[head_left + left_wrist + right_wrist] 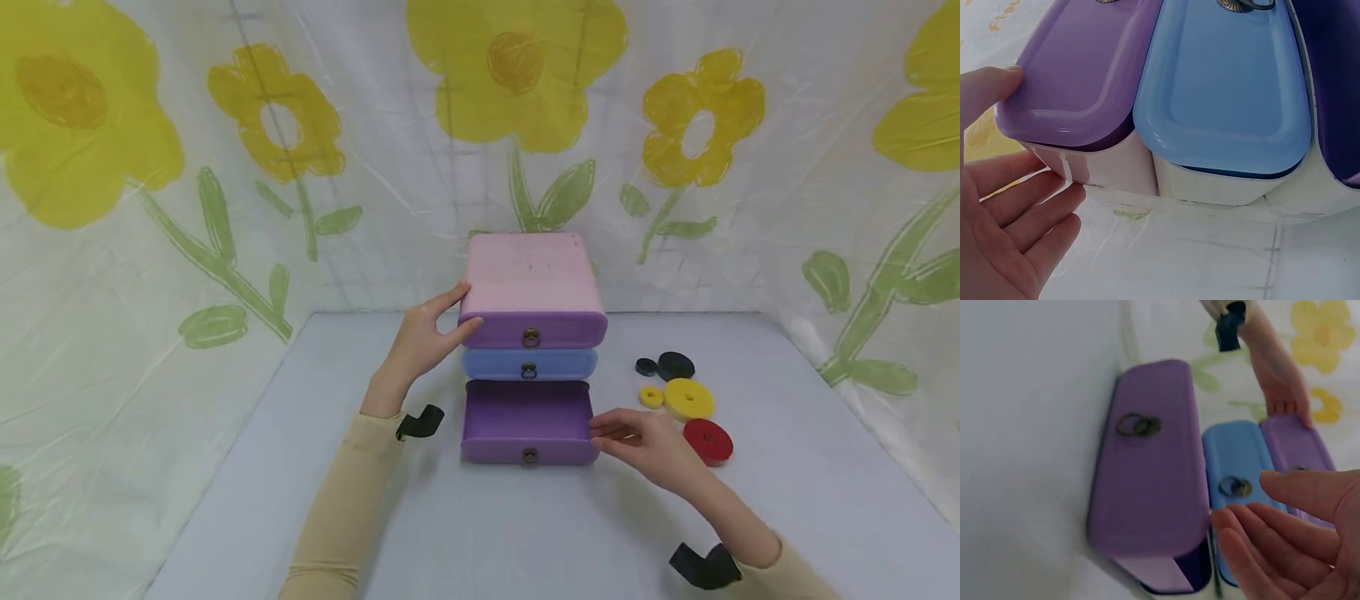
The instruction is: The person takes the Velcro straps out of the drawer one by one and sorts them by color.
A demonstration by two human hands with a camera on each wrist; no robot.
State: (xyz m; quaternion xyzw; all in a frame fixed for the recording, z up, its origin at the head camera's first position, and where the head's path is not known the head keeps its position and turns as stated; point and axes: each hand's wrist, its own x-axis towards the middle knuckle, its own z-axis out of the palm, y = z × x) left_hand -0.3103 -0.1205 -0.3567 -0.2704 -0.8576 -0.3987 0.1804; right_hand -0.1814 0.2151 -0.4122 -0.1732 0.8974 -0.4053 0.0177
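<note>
A small chest of drawers (532, 271) with a pink top stands in the middle of the table. Its top purple drawer (491, 332) and blue drawer (487, 364) are closed, each with a metal ring pull. The bottom purple drawer (487, 452) is pulled out, with nothing inside. My left hand (420, 337) touches the chest's upper left corner, thumb on the purple front and the other fingers (1038, 200) extended along the side. At the right edge of the pulled-out drawer are the fingertips of my right hand (648, 442); its fingers (1272, 540) are loosely bent, holding nothing.
Right of the chest lie a small black disc (646, 367), a larger black disc (677, 365), a small yellow disc (645, 402), a large yellow disc (697, 404) and a red disc (705, 429). Behind the white table (480, 533) hangs a flowered curtain (390, 158).
</note>
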